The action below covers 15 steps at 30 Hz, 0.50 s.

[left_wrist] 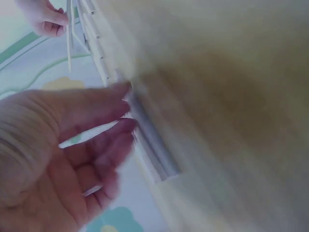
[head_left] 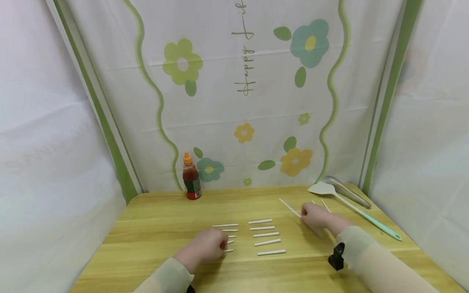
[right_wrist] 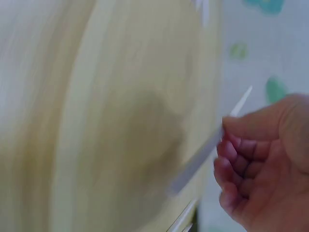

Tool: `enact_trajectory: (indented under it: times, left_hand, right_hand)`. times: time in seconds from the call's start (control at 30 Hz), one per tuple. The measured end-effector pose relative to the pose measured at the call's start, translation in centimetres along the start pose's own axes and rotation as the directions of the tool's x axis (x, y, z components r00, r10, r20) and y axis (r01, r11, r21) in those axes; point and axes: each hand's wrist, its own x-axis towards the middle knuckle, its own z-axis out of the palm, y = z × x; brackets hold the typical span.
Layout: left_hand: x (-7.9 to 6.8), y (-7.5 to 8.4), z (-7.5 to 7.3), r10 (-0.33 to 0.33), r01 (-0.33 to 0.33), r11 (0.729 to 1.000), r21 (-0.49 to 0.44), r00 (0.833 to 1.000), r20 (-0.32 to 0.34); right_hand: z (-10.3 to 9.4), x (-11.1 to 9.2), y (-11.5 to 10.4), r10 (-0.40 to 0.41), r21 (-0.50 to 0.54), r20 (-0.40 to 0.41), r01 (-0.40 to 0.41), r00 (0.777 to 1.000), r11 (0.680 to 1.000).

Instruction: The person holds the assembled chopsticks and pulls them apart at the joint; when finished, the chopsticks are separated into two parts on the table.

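My right hand (head_left: 314, 215) pinches a white chopstick (right_wrist: 198, 162) between thumb and fingers. It slants above the table, with a tapered end beyond the thumb and a thicker blunt end at the other side. My left hand (head_left: 209, 246) is low over a row of short thin white sticks (head_left: 225, 225), partly covering them. In the left wrist view, the thumb and fingertips are apart, right at the side of a pale stick (left_wrist: 157, 140). Beside that row lies a second row of short, thicker white sticks (head_left: 266, 235).
A red sauce bottle (head_left: 192, 181) with an orange cap stands at the back left of the wooden table (head_left: 154, 232). A spatula (head_left: 366, 215) and metal tongs (head_left: 349, 193) lie at the right. Thin sticks (head_left: 325, 205) lie behind my right hand. Flowered cloth encloses the table.
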Motion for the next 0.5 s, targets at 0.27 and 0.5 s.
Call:
enact_trajectory:
  times: [0.27,0.5]
  left_hand:
    - [2.2,2.2,-2.1,0.224,-0.205,0.974,0.095,0.93,-0.292]
    - [3.6,3.2,-2.2,0.33,-0.282,0.941,0.187,0.889,-0.317]
  right_hand:
    - [0.8,0.6,-9.1,-0.325,0.111,0.242,0.307,0.914,0.945]
    - [1.7,0.7,-13.7,-0.338,0.294,0.293,0.252,0.894,0.922]
